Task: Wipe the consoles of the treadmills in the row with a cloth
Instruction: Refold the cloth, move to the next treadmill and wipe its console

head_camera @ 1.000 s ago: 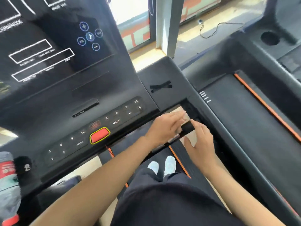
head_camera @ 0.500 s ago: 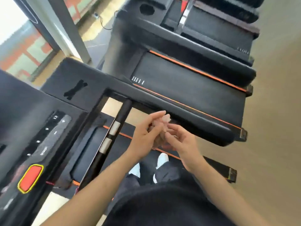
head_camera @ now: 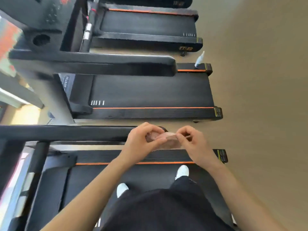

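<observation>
A small pinkish cloth [head_camera: 164, 140] is stretched between both my hands in front of me. My left hand [head_camera: 141, 144] pinches its left end, and my right hand [head_camera: 191, 142] pinches its right end. I stand on the belt [head_camera: 150, 177] of the nearest treadmill, white shoes showing below. The console [head_camera: 41, 15] of the second treadmill over sits at the top left, blurred, with a round cup holder [head_camera: 41, 39]. The nearest treadmill's console is out of frame to the left.
The black handrail [head_camera: 66, 133] of my treadmill runs left of my hands. The neighbouring treadmill's rail [head_camera: 93, 65] and belt [head_camera: 150, 92] lie beyond. A small spray bottle [head_camera: 199, 59] stands on that treadmill's rear corner. Tan floor [head_camera: 258, 97] fills the right side.
My view has swung right, away from the console toward the row of treadmills and floor. Both hands left the handlebar area and now hold the cloth spread between them.
</observation>
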`<state>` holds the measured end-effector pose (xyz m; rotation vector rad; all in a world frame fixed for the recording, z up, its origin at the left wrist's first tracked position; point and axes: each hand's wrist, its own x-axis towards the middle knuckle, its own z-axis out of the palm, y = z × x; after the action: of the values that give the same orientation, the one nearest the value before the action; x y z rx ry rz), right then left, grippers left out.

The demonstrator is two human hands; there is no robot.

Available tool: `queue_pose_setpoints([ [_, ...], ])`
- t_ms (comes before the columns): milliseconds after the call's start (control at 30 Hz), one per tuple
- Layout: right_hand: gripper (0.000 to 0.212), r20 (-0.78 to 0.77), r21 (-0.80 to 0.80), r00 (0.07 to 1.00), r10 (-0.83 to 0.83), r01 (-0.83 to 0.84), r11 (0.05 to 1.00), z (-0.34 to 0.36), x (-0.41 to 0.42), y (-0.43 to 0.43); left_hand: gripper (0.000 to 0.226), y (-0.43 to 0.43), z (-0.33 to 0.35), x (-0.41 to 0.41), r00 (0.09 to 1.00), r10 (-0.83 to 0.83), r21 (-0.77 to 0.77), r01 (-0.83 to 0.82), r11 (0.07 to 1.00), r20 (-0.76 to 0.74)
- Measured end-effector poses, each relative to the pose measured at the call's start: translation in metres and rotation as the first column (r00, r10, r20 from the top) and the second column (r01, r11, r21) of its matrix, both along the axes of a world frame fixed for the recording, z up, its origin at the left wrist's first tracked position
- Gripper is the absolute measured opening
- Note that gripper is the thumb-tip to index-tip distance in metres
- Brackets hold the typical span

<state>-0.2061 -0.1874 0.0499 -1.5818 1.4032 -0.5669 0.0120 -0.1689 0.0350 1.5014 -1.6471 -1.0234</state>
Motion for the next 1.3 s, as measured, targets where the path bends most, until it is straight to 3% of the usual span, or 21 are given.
queue_pose_setpoints([
  [133, 0.023, 0.096, 0.048, 0.99, -0.102, 0.097, 0.994, -0.006, -0.083, -0.041, 0.026, -0.043, -0.005, -0.072, 0.989, -0.09, 0.072, 0.082, 0.994, 0.114],
  [300, 0.02, 0.093, 0.097, 0.992, -0.088, 0.079, 0.992, -0.012, -0.159, -0.093, 0.027, -0.085, -0.007, -0.141, 0.999, -0.018, 0.136, 0.024, 0.99, -0.041],
  [433, 0.005, 0.178, 0.151, 0.983, -0.05, 0.023, 0.988, -0.02, -0.189, -0.132, 0.024, -0.118, -0.013, -0.164, 0.994, 0.062, 0.178, -0.045, 0.983, -0.087],
  [533, 0.009, 0.089, 0.132, 0.996, 0.007, -0.018, 0.991, -0.031, -0.198, -0.159, 0.018, -0.15, -0.02, -0.169, 0.984, 0.118, 0.151, -0.098, 0.984, -0.133],
  [633, 0.009, -0.029, 0.184, 1.0, 0.012, -0.006, 0.983, -0.043, -0.197, -0.185, 0.02, -0.191, -0.025, -0.171, 0.989, 0.071, 0.151, -0.051, 0.987, -0.13],
  [733, 0.029, -0.08, 0.251, 0.997, -0.012, 0.032, 0.968, -0.045, -0.187, -0.216, 0.01, -0.233, -0.026, -0.176, 0.984, -0.027, 0.129, 0.05, 0.99, -0.174],
  [833, 0.059, -0.02, 0.144, 1.0, -0.022, 0.025, 0.989, -0.036, -0.167, -0.253, 0.007, -0.265, -0.032, -0.176, 0.977, -0.152, 0.095, 0.168, 0.981, -0.153],
  [933, 0.037, 0.051, 0.063, 0.997, 0.06, -0.063, 0.996, -0.028, -0.149, -0.299, 0.01, -0.297, -0.028, -0.17, 0.977, -0.186, 0.081, 0.195, 0.978, -0.105],
  [1033, 0.007, -0.024, 0.094, 0.984, 0.178, -0.175, 0.98, -0.021, -0.14, -0.347, 0.014, -0.329, -0.018, -0.159, 0.985, -0.137, 0.071, 0.144, 0.987, -0.101],
  [1300, 0.016, -0.09, 0.148, 0.927, 0.364, -0.349, 0.925, -0.009, -0.138, -0.511, 0.02, -0.44, -0.03, -0.127, 0.999, 0.006, 0.131, -0.012, 0.991, 0.048],
])
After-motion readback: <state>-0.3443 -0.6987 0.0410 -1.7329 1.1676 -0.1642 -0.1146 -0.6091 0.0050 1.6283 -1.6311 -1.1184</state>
